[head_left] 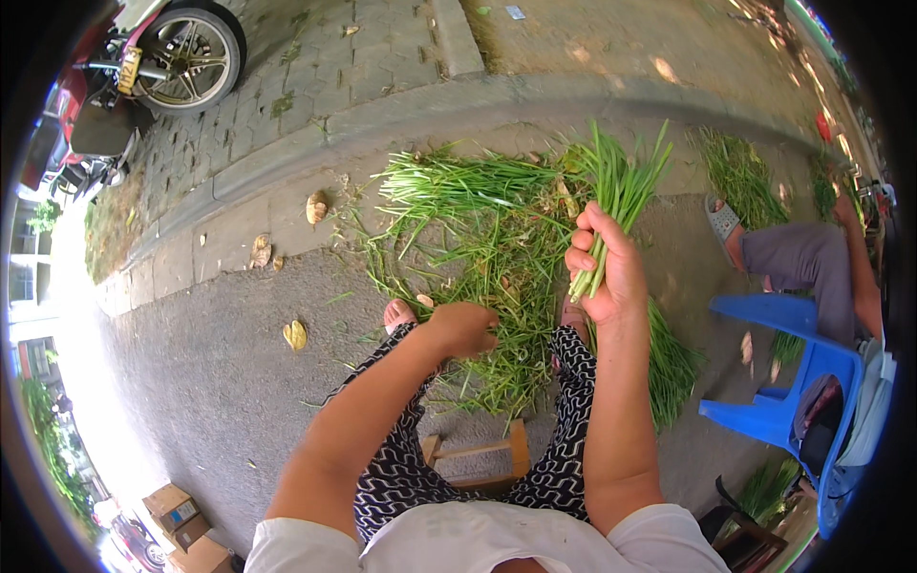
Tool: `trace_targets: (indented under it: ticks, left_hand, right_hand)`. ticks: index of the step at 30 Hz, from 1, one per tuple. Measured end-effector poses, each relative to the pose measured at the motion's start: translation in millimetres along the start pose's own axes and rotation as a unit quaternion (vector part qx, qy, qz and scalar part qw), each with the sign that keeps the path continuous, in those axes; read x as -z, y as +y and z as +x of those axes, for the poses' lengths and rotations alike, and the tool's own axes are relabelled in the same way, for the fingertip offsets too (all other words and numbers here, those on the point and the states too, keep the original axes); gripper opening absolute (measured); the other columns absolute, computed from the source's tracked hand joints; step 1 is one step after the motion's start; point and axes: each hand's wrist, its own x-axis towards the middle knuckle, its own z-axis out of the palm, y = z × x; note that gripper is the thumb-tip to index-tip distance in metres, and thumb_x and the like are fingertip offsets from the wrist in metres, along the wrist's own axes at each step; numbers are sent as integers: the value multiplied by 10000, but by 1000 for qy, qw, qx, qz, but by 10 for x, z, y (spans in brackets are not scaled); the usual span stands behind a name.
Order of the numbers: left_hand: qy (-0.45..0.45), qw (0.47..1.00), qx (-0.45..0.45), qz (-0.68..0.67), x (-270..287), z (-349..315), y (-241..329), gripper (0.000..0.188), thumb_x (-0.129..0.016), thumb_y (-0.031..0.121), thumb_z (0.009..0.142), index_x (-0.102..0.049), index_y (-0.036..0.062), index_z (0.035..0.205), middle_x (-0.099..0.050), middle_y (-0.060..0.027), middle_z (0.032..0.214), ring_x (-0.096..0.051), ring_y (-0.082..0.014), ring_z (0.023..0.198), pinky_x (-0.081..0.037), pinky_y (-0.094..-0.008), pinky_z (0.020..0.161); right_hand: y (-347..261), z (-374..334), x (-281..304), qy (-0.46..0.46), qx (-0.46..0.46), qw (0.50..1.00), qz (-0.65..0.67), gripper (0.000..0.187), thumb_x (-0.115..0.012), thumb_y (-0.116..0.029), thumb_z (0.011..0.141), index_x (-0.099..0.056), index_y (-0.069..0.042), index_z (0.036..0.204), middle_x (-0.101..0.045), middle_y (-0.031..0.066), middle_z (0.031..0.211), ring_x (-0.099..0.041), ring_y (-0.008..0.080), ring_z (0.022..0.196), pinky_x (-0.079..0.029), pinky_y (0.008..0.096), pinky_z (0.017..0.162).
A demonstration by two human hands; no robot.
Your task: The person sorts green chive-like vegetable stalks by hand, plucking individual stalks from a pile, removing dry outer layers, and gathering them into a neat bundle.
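Observation:
Raised at the right, my right hand (616, 272) is closed around a bunch of garlic chives (621, 181), leaves pointing up and away, pale cut ends showing below the fingers. My left hand (463, 330) hangs lower, over the loose trimmings between my feet. Its fingers are curled, and whatever they may hold is hidden. A tidy pile of chives (458, 181) lies on the ground beyond. Messy green and yellowed scraps (511, 306) spread from it toward me. More chives (673, 368) lie to the right of my right forearm.
A low wooden stool (519, 447) is between my legs. To the right, a person in grey trousers (802, 263) sits near a blue plastic chair (812, 382). A kerb (382, 124) crosses behind the pile. A parked motorbike (186, 57) stands far left, cardboard boxes (172, 511) lower left.

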Motion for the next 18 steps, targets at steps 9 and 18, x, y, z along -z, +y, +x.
trace_targets:
  ticks: [9, 18]
  left_hand:
    - [15, 993, 105, -45, -384, 943, -983, 233, -555, 239, 752, -650, 154, 947, -638, -125, 927, -607, -298, 873, -482, -403, 758]
    - [51, 925, 316, -206, -977, 2078, -1175, 245, -574, 246, 743, -659, 75, 895, -628, -166, 958, -609, -319, 891, -488, -395, 755]
  right_hand:
    - [-107, -206, 138, 55, 3, 997, -50, 128, -580, -98, 830, -486, -71, 913, -490, 10, 732, -477, 56, 535, -362, 179, 387]
    - [-223, -532, 249, 130, 25, 989, -71, 202, -477, -80, 870, -469, -38, 1068, -563, 38, 774, -498, 72, 522, -347, 193, 336]
